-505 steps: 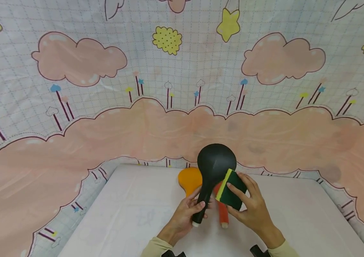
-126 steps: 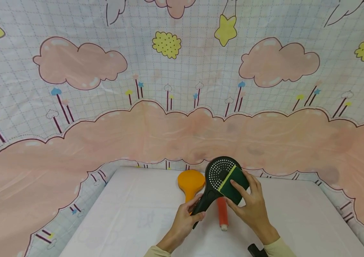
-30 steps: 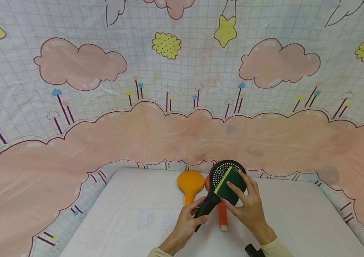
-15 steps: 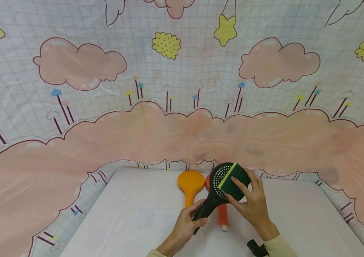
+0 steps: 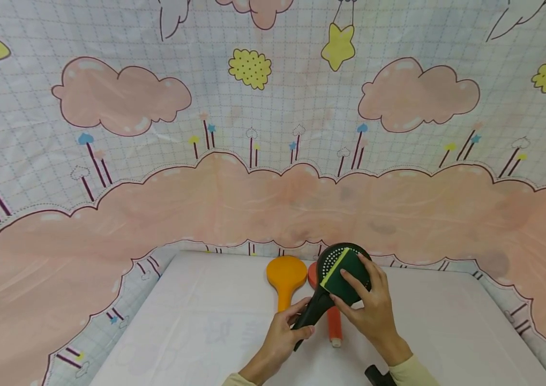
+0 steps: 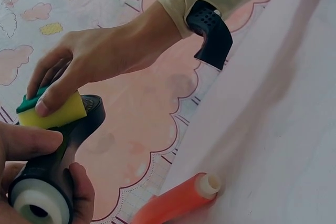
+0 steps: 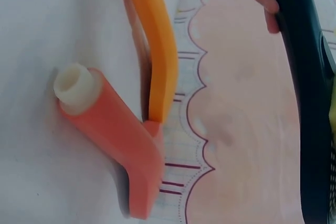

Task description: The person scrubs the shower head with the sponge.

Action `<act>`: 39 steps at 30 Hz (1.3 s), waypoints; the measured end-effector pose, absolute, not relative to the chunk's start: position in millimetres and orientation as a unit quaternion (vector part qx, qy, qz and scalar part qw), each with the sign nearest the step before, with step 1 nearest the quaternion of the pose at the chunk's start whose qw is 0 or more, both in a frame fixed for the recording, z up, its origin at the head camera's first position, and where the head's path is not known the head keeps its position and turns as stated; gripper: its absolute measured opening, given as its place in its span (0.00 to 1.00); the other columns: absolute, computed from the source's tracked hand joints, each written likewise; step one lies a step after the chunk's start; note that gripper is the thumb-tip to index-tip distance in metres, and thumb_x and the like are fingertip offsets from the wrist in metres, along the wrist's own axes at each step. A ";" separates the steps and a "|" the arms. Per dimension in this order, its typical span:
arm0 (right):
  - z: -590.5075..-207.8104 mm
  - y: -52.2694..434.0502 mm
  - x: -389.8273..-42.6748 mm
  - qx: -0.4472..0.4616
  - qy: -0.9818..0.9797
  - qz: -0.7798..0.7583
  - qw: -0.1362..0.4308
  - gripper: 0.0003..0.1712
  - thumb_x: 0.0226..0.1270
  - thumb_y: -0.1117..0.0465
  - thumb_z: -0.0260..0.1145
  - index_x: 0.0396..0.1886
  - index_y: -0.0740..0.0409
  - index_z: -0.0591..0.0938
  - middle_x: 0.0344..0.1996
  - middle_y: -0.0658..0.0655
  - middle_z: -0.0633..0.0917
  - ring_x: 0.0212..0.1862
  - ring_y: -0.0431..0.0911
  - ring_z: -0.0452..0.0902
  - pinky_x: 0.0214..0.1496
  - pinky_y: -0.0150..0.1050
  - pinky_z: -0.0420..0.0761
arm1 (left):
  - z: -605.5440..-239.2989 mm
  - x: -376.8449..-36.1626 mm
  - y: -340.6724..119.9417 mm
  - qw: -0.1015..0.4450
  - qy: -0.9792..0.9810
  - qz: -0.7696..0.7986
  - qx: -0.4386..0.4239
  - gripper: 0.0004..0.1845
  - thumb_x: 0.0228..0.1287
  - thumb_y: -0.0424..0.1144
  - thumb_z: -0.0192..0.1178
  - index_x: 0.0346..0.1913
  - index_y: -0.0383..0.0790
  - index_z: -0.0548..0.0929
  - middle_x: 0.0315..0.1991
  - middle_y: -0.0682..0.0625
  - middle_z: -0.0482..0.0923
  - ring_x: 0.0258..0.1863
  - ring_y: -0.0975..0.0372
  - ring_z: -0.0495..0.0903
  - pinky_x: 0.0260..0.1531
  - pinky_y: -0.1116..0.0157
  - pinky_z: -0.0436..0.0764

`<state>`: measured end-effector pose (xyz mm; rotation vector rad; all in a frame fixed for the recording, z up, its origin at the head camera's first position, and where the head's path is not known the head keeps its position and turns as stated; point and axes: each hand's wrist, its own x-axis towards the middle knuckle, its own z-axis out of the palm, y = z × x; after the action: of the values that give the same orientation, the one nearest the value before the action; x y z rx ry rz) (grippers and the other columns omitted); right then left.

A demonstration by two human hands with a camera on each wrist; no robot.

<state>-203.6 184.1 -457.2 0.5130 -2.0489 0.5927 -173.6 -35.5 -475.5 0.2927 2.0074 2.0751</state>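
My right hand point(image 5: 376, 316) slides its pinched sponge point(image 5: 353, 266) left across the shower head point(image 5: 319, 303) my left hand point(image 5: 278, 336) grips, apparently mid-scrub.

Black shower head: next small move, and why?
Probably slide the sponge left across the black shower head: in the head view, perforations show uncovered on that side. The right hand holds the sponge; the left hand grips the handle, which should steady it.

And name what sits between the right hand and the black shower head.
The green-yellow sponge: the right hand holds it over the black shower head, as the head view shows.
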 end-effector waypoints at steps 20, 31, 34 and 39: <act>-448.6 191.4 -210.4 0.212 -0.822 0.241 0.470 0.36 0.63 0.28 0.54 0.53 0.50 0.84 0.66 0.69 0.71 0.63 0.62 0.66 0.45 0.61 0.82 | -475.1 -171.6 -34.8 0.124 0.699 0.697 0.105 0.31 0.60 0.27 0.65 0.67 0.44 0.75 0.60 0.42 0.77 0.50 0.57 0.75 0.50 0.59 0.83; -446.0 190.8 -211.9 0.201 -0.823 0.255 0.466 0.37 0.63 0.28 0.56 0.53 0.52 0.84 0.66 0.70 0.70 0.63 0.63 0.64 0.46 0.61 0.82 | -475.6 -170.7 -30.2 0.136 0.697 0.696 0.106 0.30 0.61 0.28 0.64 0.67 0.45 0.75 0.64 0.42 0.74 0.51 0.57 0.76 0.53 0.58 0.82; -446.2 186.5 -210.3 0.202 -0.824 0.256 0.463 0.36 0.63 0.28 0.56 0.53 0.52 0.84 0.67 0.69 0.70 0.63 0.63 0.64 0.47 0.61 0.82 | -475.3 -170.9 -28.7 0.135 0.696 0.696 0.109 0.31 0.60 0.28 0.64 0.68 0.45 0.74 0.63 0.43 0.74 0.52 0.57 0.76 0.53 0.58 0.82; -448.8 180.0 -209.4 0.213 -0.822 0.258 0.460 0.35 0.63 0.29 0.56 0.53 0.49 0.84 0.67 0.69 0.70 0.63 0.63 0.65 0.46 0.61 0.82 | -475.2 -170.1 -26.6 0.131 0.699 0.693 0.115 0.31 0.60 0.27 0.63 0.68 0.43 0.73 0.60 0.43 0.75 0.52 0.56 0.75 0.52 0.57 0.82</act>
<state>-209.4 180.0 -448.8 0.5245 -2.0234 0.6357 -170.1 -26.6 -475.2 0.3351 2.0301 2.0127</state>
